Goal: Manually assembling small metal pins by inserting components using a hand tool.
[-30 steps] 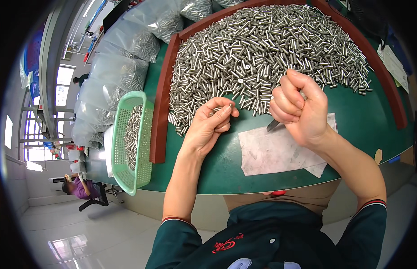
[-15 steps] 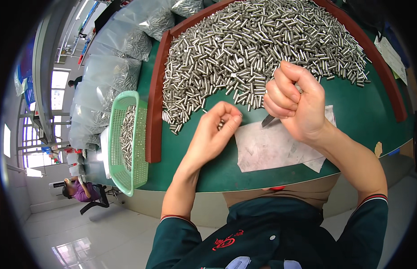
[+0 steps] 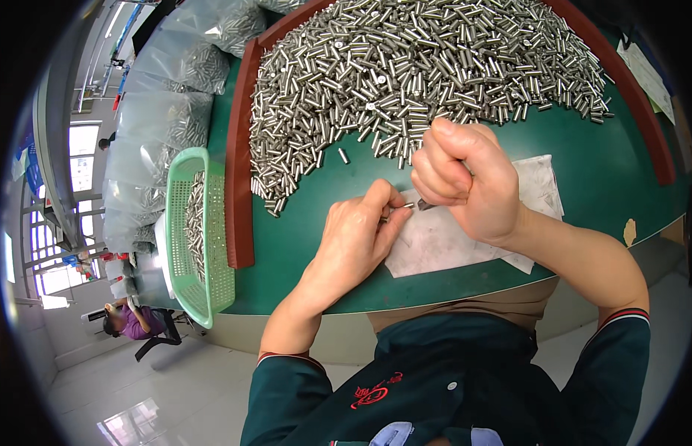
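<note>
My left hand (image 3: 353, 234) is closed, with a small metal pin (image 3: 408, 206) pinched between thumb and forefinger, its end poking out. My right hand (image 3: 472, 182) is a fist around a tool with a dark, flat blade (image 3: 425, 204); the handle is hidden in the palm. The blade's tip is close to the pin's end, and I cannot tell whether they touch. Below both hands lies a stained whitish cloth or paper sheet (image 3: 442, 249). Beyond them spreads a large heap of shiny metal pins (image 3: 405, 67). One loose pin (image 3: 344, 156) lies apart, in front of the heap.
Dark red rails (image 3: 240, 171) border the heap on the green table (image 3: 286, 256). Left of the rail, a light green basket (image 3: 221, 279) holds more pins. Clear plastic bags (image 3: 167, 126) of pins line the far left. A seated person (image 3: 130, 321) in purple is further off.
My left hand has turned and come nearer the blade, the pin's end now showing at the fingertips. My right hand has shifted slightly left. A loose pin now shows before the heap.
</note>
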### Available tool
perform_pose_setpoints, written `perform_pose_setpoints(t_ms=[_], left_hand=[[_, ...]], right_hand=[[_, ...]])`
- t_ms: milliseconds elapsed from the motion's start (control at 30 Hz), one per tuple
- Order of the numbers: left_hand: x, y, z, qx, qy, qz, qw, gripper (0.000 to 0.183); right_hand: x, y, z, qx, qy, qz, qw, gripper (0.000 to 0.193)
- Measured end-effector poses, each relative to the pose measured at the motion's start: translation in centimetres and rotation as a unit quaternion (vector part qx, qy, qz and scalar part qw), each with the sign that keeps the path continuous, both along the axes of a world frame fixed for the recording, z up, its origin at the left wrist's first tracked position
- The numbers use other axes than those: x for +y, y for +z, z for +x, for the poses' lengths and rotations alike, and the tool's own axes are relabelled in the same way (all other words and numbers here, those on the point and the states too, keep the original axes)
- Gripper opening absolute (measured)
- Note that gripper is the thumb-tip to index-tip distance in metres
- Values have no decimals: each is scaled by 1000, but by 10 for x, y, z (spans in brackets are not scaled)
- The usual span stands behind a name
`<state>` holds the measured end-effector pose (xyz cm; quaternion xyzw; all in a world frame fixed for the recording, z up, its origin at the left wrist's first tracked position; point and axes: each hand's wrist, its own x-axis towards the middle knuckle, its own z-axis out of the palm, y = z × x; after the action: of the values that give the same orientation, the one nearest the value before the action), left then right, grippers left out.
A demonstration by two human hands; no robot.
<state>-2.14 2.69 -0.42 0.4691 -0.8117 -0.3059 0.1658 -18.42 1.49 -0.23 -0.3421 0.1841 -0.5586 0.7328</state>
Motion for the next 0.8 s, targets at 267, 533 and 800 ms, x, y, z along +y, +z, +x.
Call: perform_pose_setpoints(t_ms=[267, 533, 800], left_hand=[[1, 1, -1, 8, 10, -1, 1000, 14], [1, -1, 0, 21, 13, -4, 1000, 14], [1, -1, -1, 29, 20, -3, 999, 14]], right_hand=[[-1, -2, 3, -6, 3, -7, 1000, 42], [0, -3, 4, -3, 9, -6, 1000, 42], [0, -1, 5, 18, -1, -27, 999, 43]])
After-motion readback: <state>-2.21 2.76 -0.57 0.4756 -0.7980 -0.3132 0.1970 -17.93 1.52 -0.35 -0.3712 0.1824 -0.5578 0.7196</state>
